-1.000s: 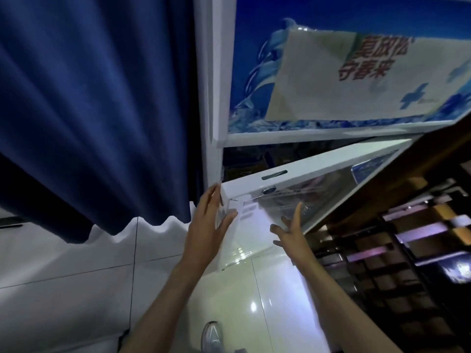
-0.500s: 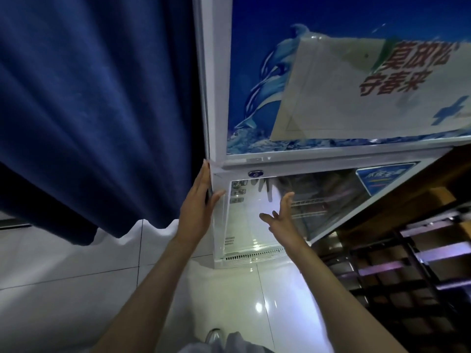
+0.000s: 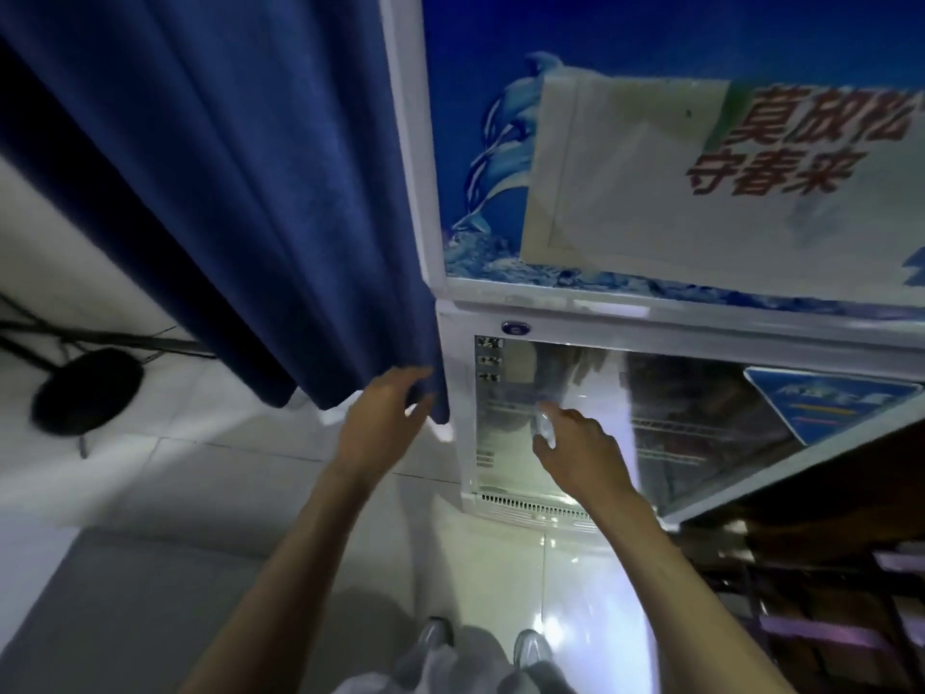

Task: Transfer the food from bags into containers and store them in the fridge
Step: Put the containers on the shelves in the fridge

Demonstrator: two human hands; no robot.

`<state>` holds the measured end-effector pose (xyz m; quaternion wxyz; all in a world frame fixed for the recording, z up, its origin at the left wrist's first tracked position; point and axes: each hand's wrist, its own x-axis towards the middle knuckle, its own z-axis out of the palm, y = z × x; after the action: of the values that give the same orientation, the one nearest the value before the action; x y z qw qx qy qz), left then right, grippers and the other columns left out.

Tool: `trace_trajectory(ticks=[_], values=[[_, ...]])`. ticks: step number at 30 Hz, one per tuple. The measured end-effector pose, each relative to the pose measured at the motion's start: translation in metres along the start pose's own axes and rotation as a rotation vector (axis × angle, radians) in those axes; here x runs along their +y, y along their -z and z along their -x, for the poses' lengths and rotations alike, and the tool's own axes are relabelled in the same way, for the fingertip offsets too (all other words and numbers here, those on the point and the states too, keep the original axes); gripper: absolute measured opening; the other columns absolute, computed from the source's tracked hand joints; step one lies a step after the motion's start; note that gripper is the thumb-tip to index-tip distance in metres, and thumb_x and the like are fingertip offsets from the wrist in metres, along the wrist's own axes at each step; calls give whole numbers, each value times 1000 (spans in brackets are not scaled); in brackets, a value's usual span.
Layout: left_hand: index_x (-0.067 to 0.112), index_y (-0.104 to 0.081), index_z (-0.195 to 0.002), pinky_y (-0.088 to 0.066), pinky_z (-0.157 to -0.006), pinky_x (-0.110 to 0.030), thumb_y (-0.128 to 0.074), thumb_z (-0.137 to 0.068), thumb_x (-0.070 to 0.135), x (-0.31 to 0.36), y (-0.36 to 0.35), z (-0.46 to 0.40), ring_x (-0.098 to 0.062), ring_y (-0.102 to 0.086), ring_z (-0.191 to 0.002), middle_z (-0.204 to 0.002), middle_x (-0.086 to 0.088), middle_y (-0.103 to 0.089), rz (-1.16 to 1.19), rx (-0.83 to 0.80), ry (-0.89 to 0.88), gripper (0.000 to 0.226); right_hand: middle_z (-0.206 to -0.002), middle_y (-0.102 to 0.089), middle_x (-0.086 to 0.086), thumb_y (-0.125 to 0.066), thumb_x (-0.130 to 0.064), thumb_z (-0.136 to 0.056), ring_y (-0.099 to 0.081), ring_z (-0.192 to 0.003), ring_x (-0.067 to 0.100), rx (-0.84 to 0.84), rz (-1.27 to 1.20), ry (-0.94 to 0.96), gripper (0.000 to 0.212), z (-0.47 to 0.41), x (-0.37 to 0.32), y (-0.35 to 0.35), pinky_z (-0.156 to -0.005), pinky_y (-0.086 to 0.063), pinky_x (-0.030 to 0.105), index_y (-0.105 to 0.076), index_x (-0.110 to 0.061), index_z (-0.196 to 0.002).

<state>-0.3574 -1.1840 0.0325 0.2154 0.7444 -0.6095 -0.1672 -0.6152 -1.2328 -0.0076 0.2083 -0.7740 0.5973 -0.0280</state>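
- The fridge [image 3: 650,313] stands upright beside a blue curtain [image 3: 225,192]; its glass door [image 3: 625,418] looks shut. No food, bags or containers show.
- Risk, as I judge it: the curtain hem hangs against the door edge and could snag in the seal.
- Left hand [image 3: 380,418]: fingers loosely spread, holding nothing, at the hem.
- Right hand [image 3: 575,443]: fingers relaxed, empty, fingertips at the glass.

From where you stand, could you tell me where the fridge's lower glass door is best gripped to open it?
Probably at the left vertical edge of the glass door, coming from the left, beside the blue curtain. The door looks shut, and no handle shows on the front. The left hand hovers near that edge.
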Motion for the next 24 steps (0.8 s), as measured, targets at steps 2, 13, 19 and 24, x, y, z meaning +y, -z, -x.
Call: trace_trajectory(ticks=[2, 13, 19, 24], values=[[28, -63, -136, -51, -93, -38, -63, -100, 35, -6, 2, 38, -24, -63, -119, -132, 3, -67, -131, 6, 22, 37, -140, -63, 6, -54, -33, -101, -60, -124, 29, 14, 40, 179, 43, 3, -6, 0, -98, -49, 40, -54, -20, -142], [30, -61, -136, -57, -82, -40, -57, -100, 40, -67, 33, 264, -25, -63, -118, -129, 2, -66, -401, 4, 559, 37, -104, -74, -1, -52, -28, -97, -69, -92, 27, -124, 152, 809, 25, 54, -133, -76, -77, -54, 38, -70, -25, -114], [31, -62, -136, -59, -79, -39, -57, -101, 41, -120, 58, 383, -22, -65, -112, -127, 4, -66, -362, 100, 788, 37, -110, -72, -1, -48, -32, -101, -68, -97, 25, -257, 169, 1068, 27, 131, -234, -135, -82, -53, 38, -67, -24, -119], [25, -69, -126, -58, -70, -38, -62, -100, 35, -179, 80, 487, -25, -66, -105, -117, 1, -69, -340, 217, 911, 29, -106, -72, 4, -50, -31, -101, -67, -97, 30, -312, 212, 1246, 25, 207, -332, -188, -75, -47, 38, -68, -19, -114]])
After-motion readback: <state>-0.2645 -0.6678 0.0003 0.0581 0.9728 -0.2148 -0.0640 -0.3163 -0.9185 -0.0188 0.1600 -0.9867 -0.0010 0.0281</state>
